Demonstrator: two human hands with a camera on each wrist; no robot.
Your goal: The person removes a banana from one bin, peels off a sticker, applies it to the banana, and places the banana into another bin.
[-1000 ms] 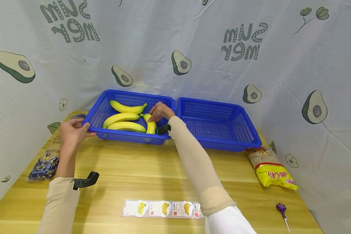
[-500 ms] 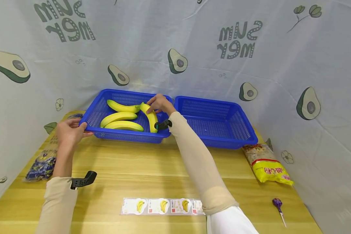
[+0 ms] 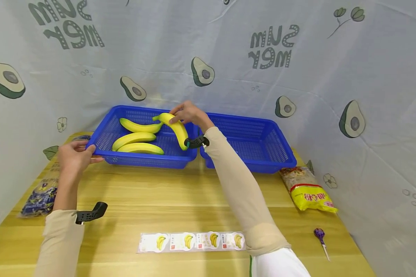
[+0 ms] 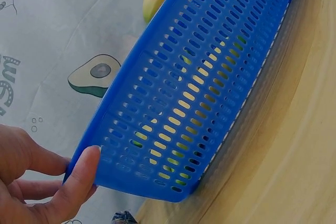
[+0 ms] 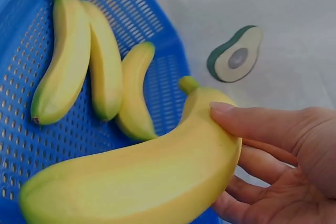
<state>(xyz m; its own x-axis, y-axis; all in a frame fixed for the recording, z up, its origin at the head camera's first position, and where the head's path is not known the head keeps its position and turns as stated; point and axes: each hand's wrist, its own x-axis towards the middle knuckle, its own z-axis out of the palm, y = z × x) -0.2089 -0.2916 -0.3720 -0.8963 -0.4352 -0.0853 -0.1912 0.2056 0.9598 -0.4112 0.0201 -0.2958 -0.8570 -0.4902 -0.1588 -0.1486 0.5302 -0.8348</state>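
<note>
My right hand [image 3: 188, 114] pinches a yellow banana [image 3: 175, 129] near its stem end, thumb on one side and fingers on the other. This banana hangs over the right part of the left blue basket [image 3: 147, 159], its green stem pointing left. Three more bananas lie in that basket: one at the back [image 3: 138, 127] and two side by side in front [image 3: 140, 148]. At the basket's left corner my left hand [image 3: 76, 156] grips the rim, thumb on the near face, as the left wrist view [image 4: 79, 179] shows closely.
A second blue basket [image 3: 256, 166] stands right beside the first. On the right lie a yellow-and-clear food bag [image 3: 308, 192] and a purple lollipop [image 3: 320, 235]. A dark blue packet [image 3: 39, 198] lies at left, and a strip of banana cards [image 3: 190, 242] in front.
The right hand has gripped the rightmost banana and raised it from the basket floor, up and slightly left in view. The left hand keeps its hold on the rim.
</note>
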